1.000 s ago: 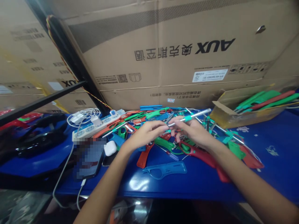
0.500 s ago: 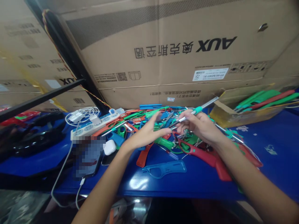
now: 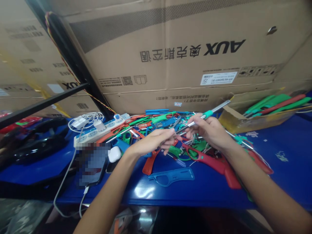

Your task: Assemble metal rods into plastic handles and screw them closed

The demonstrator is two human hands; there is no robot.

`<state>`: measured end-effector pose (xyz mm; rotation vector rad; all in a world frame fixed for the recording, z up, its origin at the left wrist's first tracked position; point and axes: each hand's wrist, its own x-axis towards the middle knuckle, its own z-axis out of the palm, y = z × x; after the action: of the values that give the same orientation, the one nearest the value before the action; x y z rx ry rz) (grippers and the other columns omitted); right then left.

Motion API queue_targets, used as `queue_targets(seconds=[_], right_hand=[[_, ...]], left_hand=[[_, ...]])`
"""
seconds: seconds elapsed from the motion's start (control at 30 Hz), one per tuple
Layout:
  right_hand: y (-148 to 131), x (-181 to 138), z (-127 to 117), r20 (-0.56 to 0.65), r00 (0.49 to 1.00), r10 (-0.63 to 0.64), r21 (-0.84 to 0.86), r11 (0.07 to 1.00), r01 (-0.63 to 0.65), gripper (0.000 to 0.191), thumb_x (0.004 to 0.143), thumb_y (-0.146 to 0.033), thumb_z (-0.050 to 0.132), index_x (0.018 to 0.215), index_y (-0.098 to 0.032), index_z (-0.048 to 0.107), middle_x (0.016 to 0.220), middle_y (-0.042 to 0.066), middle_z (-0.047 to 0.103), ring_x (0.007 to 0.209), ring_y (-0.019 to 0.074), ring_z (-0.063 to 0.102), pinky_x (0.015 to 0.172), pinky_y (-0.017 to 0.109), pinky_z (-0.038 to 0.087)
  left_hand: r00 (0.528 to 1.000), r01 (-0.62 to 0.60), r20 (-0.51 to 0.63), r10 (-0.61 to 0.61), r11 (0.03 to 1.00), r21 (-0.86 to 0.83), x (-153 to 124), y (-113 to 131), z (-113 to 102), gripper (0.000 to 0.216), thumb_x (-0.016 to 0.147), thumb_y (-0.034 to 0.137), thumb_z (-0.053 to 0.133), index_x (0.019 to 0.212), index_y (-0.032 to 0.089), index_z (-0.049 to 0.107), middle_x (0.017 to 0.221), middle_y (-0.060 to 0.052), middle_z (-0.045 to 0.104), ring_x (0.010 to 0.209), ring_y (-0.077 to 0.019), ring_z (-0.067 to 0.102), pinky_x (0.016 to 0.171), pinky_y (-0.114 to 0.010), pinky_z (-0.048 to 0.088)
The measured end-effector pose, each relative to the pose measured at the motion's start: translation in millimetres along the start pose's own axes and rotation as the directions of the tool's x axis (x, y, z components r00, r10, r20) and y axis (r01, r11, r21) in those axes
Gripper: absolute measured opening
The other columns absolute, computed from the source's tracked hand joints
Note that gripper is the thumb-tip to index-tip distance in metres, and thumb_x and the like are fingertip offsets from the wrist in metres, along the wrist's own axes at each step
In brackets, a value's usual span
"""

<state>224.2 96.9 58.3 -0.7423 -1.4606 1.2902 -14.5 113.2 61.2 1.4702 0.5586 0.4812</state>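
Right hand (image 3: 209, 131) grips a rod (image 3: 219, 107) just right of centre frame, its far end angled toward the upper right. Pinched only near its low end, the rod could slip into the pile (image 3: 207, 161) of handles on the surface (image 3: 280, 152). Left hand (image 3: 156, 143) curls palm-down beside its tip. Whether it holds anything is unclear.

Left hand (image 3: 153, 143): palm down, fingers loosely curled, tips pointing rightward
Right hand (image 3: 211, 130): a little higher, thumb and fingertips pinched together
Left forearm (image 3: 109, 191): bare, reaching up from lower centre
Right forearm (image 3: 263, 185): bare, entering from lower right
Gap: hands just beside each other
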Motion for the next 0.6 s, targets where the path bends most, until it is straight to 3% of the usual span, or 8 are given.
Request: queue_targets(seconds=[0.1,0.23,0.6], right_hand=[[0.3,0.2,0.2,0.000,1.000,-0.020,0.022,1.000,0.020,0.028,0.095,-0.049,0.067,0.093,-0.021,0.069,0.080,0.004,0.077,0.064,0.0169,0.073,0.062,0.030,0.059],[1.3,1.1,1.3,0.009,0.999,-0.042,0.047,0.998,0.041,0.025,0.097,-0.044,0.066,0.092,-0.020,0.070,0.077,0.003,0.075,0.064,0.0153,0.073,0.062,0.027,0.059],[0.2,0.4,3.5,-0.039,0.998,-0.048,0.058,0.997,0.050,0.022,0.097,-0.041,0.067,0.092,-0.020,0.072,0.075,0.002,0.073,0.064,0.0146,0.072,0.061,0.027,0.060]], left_hand=[[0.999,0.035,0.038,-0.029,0.985,-0.166,2.8,-0.5,1.9,0.040,0.103,0.050,0.042,0.091,0.017,0.061,0.072,0.001,0.035,0.058,-0.0119,0.030,0.048,-0.027,0.033],[0.999,0.007,0.040,0.003,0.973,-0.233,4.3,-2.6,3.3,0.037,0.098,0.049,0.056,0.094,0.012,0.063,0.072,0.004,0.031,0.059,-0.0093,0.025,0.050,-0.025,0.025],[0.996,-0.090,-0.016,0.089,0.993,-0.073,1.3,-4.3,0.4,0.033,0.101,0.045,0.057,0.099,0.015,0.070,0.071,0.004,0.033,0.059,-0.0092,0.027,0.053,-0.026,0.023]])
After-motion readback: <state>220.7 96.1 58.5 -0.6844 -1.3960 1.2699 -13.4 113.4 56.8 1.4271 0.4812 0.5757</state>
